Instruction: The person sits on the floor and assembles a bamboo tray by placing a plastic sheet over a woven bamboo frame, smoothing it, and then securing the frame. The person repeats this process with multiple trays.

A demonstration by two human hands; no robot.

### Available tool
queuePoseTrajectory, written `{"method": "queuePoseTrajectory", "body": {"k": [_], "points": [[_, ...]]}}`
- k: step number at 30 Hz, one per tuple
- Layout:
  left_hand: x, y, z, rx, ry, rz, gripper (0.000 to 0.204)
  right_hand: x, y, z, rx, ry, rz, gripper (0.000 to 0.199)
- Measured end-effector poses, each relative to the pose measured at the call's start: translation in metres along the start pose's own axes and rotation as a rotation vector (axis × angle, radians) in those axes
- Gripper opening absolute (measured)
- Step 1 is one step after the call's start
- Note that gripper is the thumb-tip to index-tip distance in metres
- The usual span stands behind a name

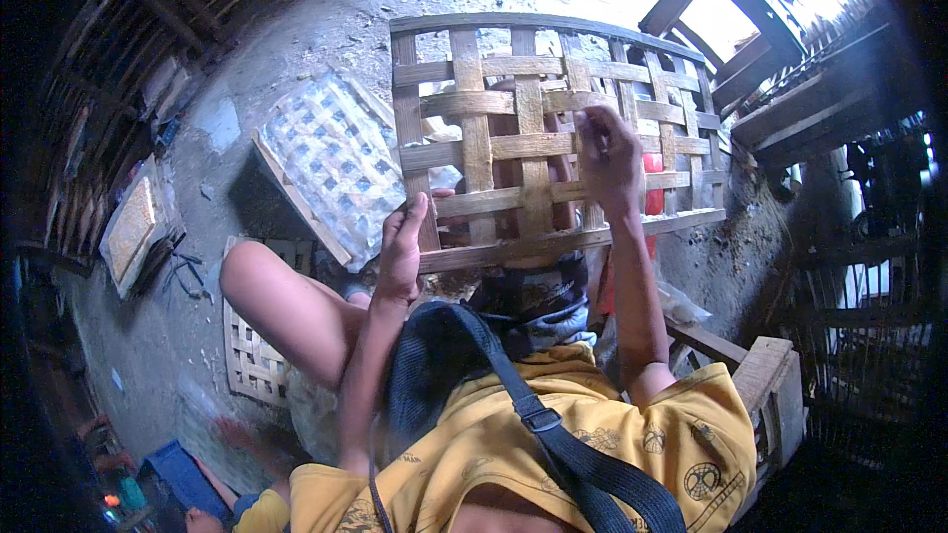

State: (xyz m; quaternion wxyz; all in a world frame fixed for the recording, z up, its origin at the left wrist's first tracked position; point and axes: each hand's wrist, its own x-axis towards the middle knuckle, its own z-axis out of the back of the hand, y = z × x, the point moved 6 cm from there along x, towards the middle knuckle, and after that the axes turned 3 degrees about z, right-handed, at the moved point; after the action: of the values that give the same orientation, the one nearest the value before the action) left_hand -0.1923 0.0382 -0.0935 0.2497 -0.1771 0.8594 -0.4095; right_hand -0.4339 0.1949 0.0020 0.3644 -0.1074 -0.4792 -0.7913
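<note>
While the left hand (403,247) grips the lattice (553,138) at its lower left edge, fingers curled around a strip, the right hand (609,160) pinches a strip at frame centre.

A rough grey earthen floor (296,30) is seen across the upper and left parts of the frame, stained and scattered with debris. Dark slatted bamboo walls (118,49) are seen at the upper left. At the upper right, a wooden frame opening (731,10) is flooded by bright daylight. A wooden bench (775,385) is placed at the lower right, and a blue crate (183,479) at the lower left.
</note>
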Motion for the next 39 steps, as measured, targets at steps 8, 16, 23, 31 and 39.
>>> {"method": "queuePoseTrajectory", "body": {"k": [8, 16, 23, 31, 39], "points": [[-0.004, -0.006, -0.004, 0.056, -0.018, -0.039, 0.043, 0.005, -0.049, 0.052, -0.040, -0.167, -0.084, 0.019], [-0.005, -0.006, -0.004, 0.048, -0.019, -0.014, 0.043, -0.024, -0.040, 0.053, -0.345, -0.142, 0.061, 0.030], [-0.002, -0.001, -0.003, 0.038, -0.054, -0.045, 0.041, -0.062, -0.002, 0.042, -0.426, -0.084, 0.170, 0.031], [-0.003, -0.005, -0.002, 0.069, -0.067, -0.064, 0.042, -0.054, 0.011, 0.029, -0.482, -0.004, -0.009, 0.027], [-0.006, -0.008, -0.008, 0.085, -0.068, -0.055, 0.042, -0.046, -0.003, 0.051, -0.301, -0.114, 0.104, 0.014]]}}
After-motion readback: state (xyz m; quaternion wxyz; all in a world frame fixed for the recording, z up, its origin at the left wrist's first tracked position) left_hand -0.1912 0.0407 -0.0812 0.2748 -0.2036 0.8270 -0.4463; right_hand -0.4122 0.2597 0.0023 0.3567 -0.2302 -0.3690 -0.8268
